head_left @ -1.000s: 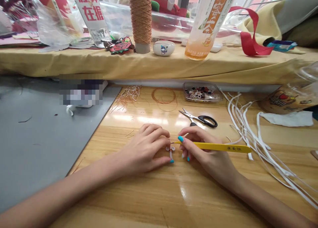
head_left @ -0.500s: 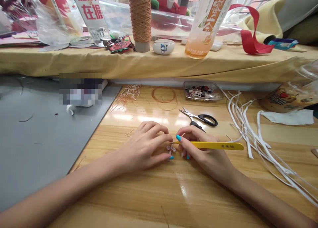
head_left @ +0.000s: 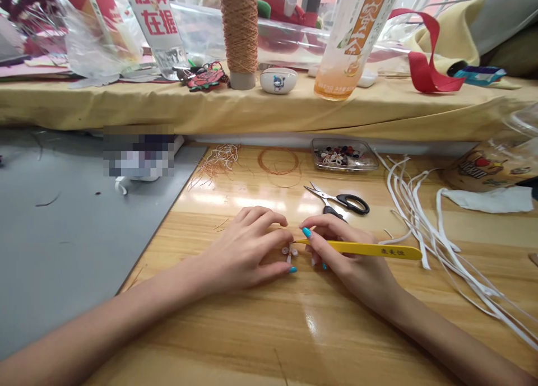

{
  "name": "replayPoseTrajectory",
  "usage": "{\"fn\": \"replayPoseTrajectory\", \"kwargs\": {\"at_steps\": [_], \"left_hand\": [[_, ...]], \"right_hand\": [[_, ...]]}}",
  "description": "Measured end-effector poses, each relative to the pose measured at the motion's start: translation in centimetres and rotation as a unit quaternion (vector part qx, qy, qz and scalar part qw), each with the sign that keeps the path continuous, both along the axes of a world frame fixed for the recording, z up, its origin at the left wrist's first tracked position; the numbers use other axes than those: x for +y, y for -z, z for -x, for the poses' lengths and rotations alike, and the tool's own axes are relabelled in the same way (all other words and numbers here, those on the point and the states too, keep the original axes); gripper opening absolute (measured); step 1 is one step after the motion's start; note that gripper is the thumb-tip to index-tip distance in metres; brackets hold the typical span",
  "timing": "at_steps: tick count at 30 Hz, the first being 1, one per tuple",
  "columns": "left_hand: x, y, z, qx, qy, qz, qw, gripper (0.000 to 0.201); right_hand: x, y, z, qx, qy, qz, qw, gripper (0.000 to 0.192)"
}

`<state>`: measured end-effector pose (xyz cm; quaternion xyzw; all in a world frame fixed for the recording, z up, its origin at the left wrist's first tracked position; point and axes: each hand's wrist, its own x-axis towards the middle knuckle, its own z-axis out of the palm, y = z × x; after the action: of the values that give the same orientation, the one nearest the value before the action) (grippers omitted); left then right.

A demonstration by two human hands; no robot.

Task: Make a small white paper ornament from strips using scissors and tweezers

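My left hand [head_left: 247,246] rests on the wooden table, its index finger and thumb curved around a small white coiled cord piece [head_left: 290,252]. The piece has a curl on each side and an orange binding at its middle. Its upper end meets the index fingertip and its lower end the thumb. Between thumb and fingers, my right hand [head_left: 340,246] holds yellow tweezers [head_left: 374,249]; their tips point left at the top of the cord piece. Whether the tips grip anything is too small to tell. Black-handled scissors [head_left: 336,198] lie just beyond my right hand.
Behind the hands lie cord scraps [head_left: 218,162], a coil of copper-coloured wire [head_left: 278,161] and a clear box [head_left: 344,155] of beads. White cords [head_left: 414,207] spread along the right. A cloth-covered ledge [head_left: 252,111] at the back carries bottles and a thread spool [head_left: 239,33].
My right hand and the tweezers have shifted slightly right and down, with the tips a little farther from the middle of the cord piece. My left hand stays nearly in place.
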<state>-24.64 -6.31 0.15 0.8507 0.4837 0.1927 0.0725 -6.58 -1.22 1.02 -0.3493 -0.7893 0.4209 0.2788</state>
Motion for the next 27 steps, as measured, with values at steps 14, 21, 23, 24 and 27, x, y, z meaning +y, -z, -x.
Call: {"fn": "replayPoseTrajectory", "kwargs": {"at_steps": [14,21,23,24,27], "left_hand": [[-0.07,0.17,-0.27,0.016,-0.001,-0.041,0.999,0.03],[-0.12,0.19,-0.35,0.036,-0.002,-0.058,0.998,0.031],[-0.12,0.2,-0.34,0.042,-0.002,-0.064,0.997,0.031],[-0.13,0.21,-0.32,0.045,-0.002,-0.066,0.997,0.03],[-0.17,0.25,-0.27,0.054,-0.002,-0.08,0.995,0.029]], "right_hand": [[-0.11,0.07,0.02,-0.038,0.001,-0.094,0.995,0.011],[-0.09,0.04,0.15,-0.046,-0.007,-0.11,0.993,0.01],[-0.15,0.04,0.25,-0.047,-0.007,-0.11,0.993,0.01],[-0.18,0.05,0.29,-0.049,-0.006,-0.109,0.993,0.01],[-0.24,0.06,0.36,-0.053,0.004,-0.1,0.994,0.009]]}}
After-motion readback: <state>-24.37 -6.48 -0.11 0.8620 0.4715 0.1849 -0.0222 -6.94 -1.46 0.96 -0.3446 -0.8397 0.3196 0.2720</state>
